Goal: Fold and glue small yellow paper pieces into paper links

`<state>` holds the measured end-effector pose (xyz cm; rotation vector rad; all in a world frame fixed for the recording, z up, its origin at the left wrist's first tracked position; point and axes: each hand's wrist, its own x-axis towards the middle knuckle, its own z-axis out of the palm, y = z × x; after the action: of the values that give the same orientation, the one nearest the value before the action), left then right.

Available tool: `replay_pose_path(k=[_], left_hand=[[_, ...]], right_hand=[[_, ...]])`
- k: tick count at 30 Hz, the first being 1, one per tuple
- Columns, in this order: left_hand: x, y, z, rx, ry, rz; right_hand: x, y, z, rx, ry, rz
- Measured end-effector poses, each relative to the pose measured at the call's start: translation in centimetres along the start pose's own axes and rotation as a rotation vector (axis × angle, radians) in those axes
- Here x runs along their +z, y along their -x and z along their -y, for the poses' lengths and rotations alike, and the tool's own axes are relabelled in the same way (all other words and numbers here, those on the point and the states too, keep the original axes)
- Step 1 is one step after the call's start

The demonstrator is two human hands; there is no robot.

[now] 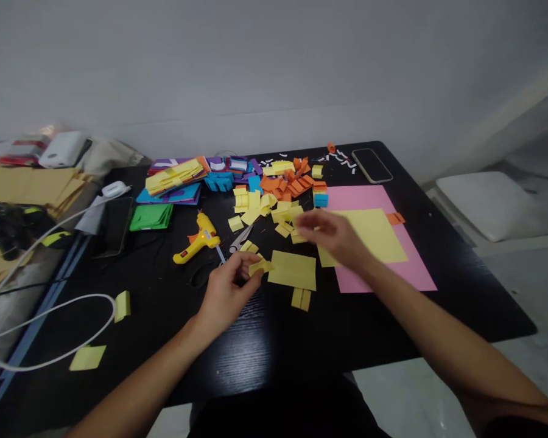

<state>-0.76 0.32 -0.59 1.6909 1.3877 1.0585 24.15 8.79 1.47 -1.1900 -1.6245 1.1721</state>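
Observation:
My left hand (231, 289) pinches a small folded strip of yellow paper (261, 266) between thumb and fingers, above the black table. Just right of it lies a flat yellow paper rectangle (292, 271), with a folded yellow piece (301, 298) at its lower edge. My right hand (326, 232) hovers by the heap of folded yellow papers (285, 213) and over the left edge of a large yellow sheet (377, 236). Its fingers are bent and blurred; whether they hold anything is unclear. The large yellow sheet rests on a pink sheet (411, 274).
Left of the hands lie a yellow glue gun (201, 237) and scissors (242, 238). Behind are orange folded papers (287, 182), coloured paper stacks (176, 179) and a green packet (150, 217). A phone (372, 165) lies back right. A white cable (84, 296) loops at left.

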Motion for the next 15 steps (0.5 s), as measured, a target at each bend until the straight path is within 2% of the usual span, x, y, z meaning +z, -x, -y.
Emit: replay_pose_path(k=[1, 4, 6, 8, 10, 13, 15], left_hand=[[0.0, 0.0, 0.0, 0.010, -0.011, -0.004], [0.1, 0.1, 0.0, 0.030, -0.033, -0.013], [0.1, 0.1, -0.1, 0.044, -0.040, -0.017], [0.1, 0.1, -0.1, 0.049, -0.041, -0.013], [0.1, 0.1, -0.1, 0.038, -0.047, -0.008], [0.1, 0.0, -0.2, 0.025, -0.050, -0.003], [0.1, 0.0, -0.2, 0.027, -0.045, -0.002]], right_hand=[[-2.1, -1.5, -0.5, -0.040, 0.092, -0.117], [-8.7, -5.7, -3.1, -0.080, 0.422, -0.579], [-12.7, -7.6, -5.4, -0.042, 0.659, -0.717], [-15.7, -8.8, -7.7, -0.010, 0.837, -0.738], [-17.6, -9.3, -9.7, 0.060, 0.916, -0.716], [-19.0, -9.5, -11.9, 0.150, 0.969, -0.622], [-19.4, -9.6, -12.8, 0.100, 0.987, -0.620]])
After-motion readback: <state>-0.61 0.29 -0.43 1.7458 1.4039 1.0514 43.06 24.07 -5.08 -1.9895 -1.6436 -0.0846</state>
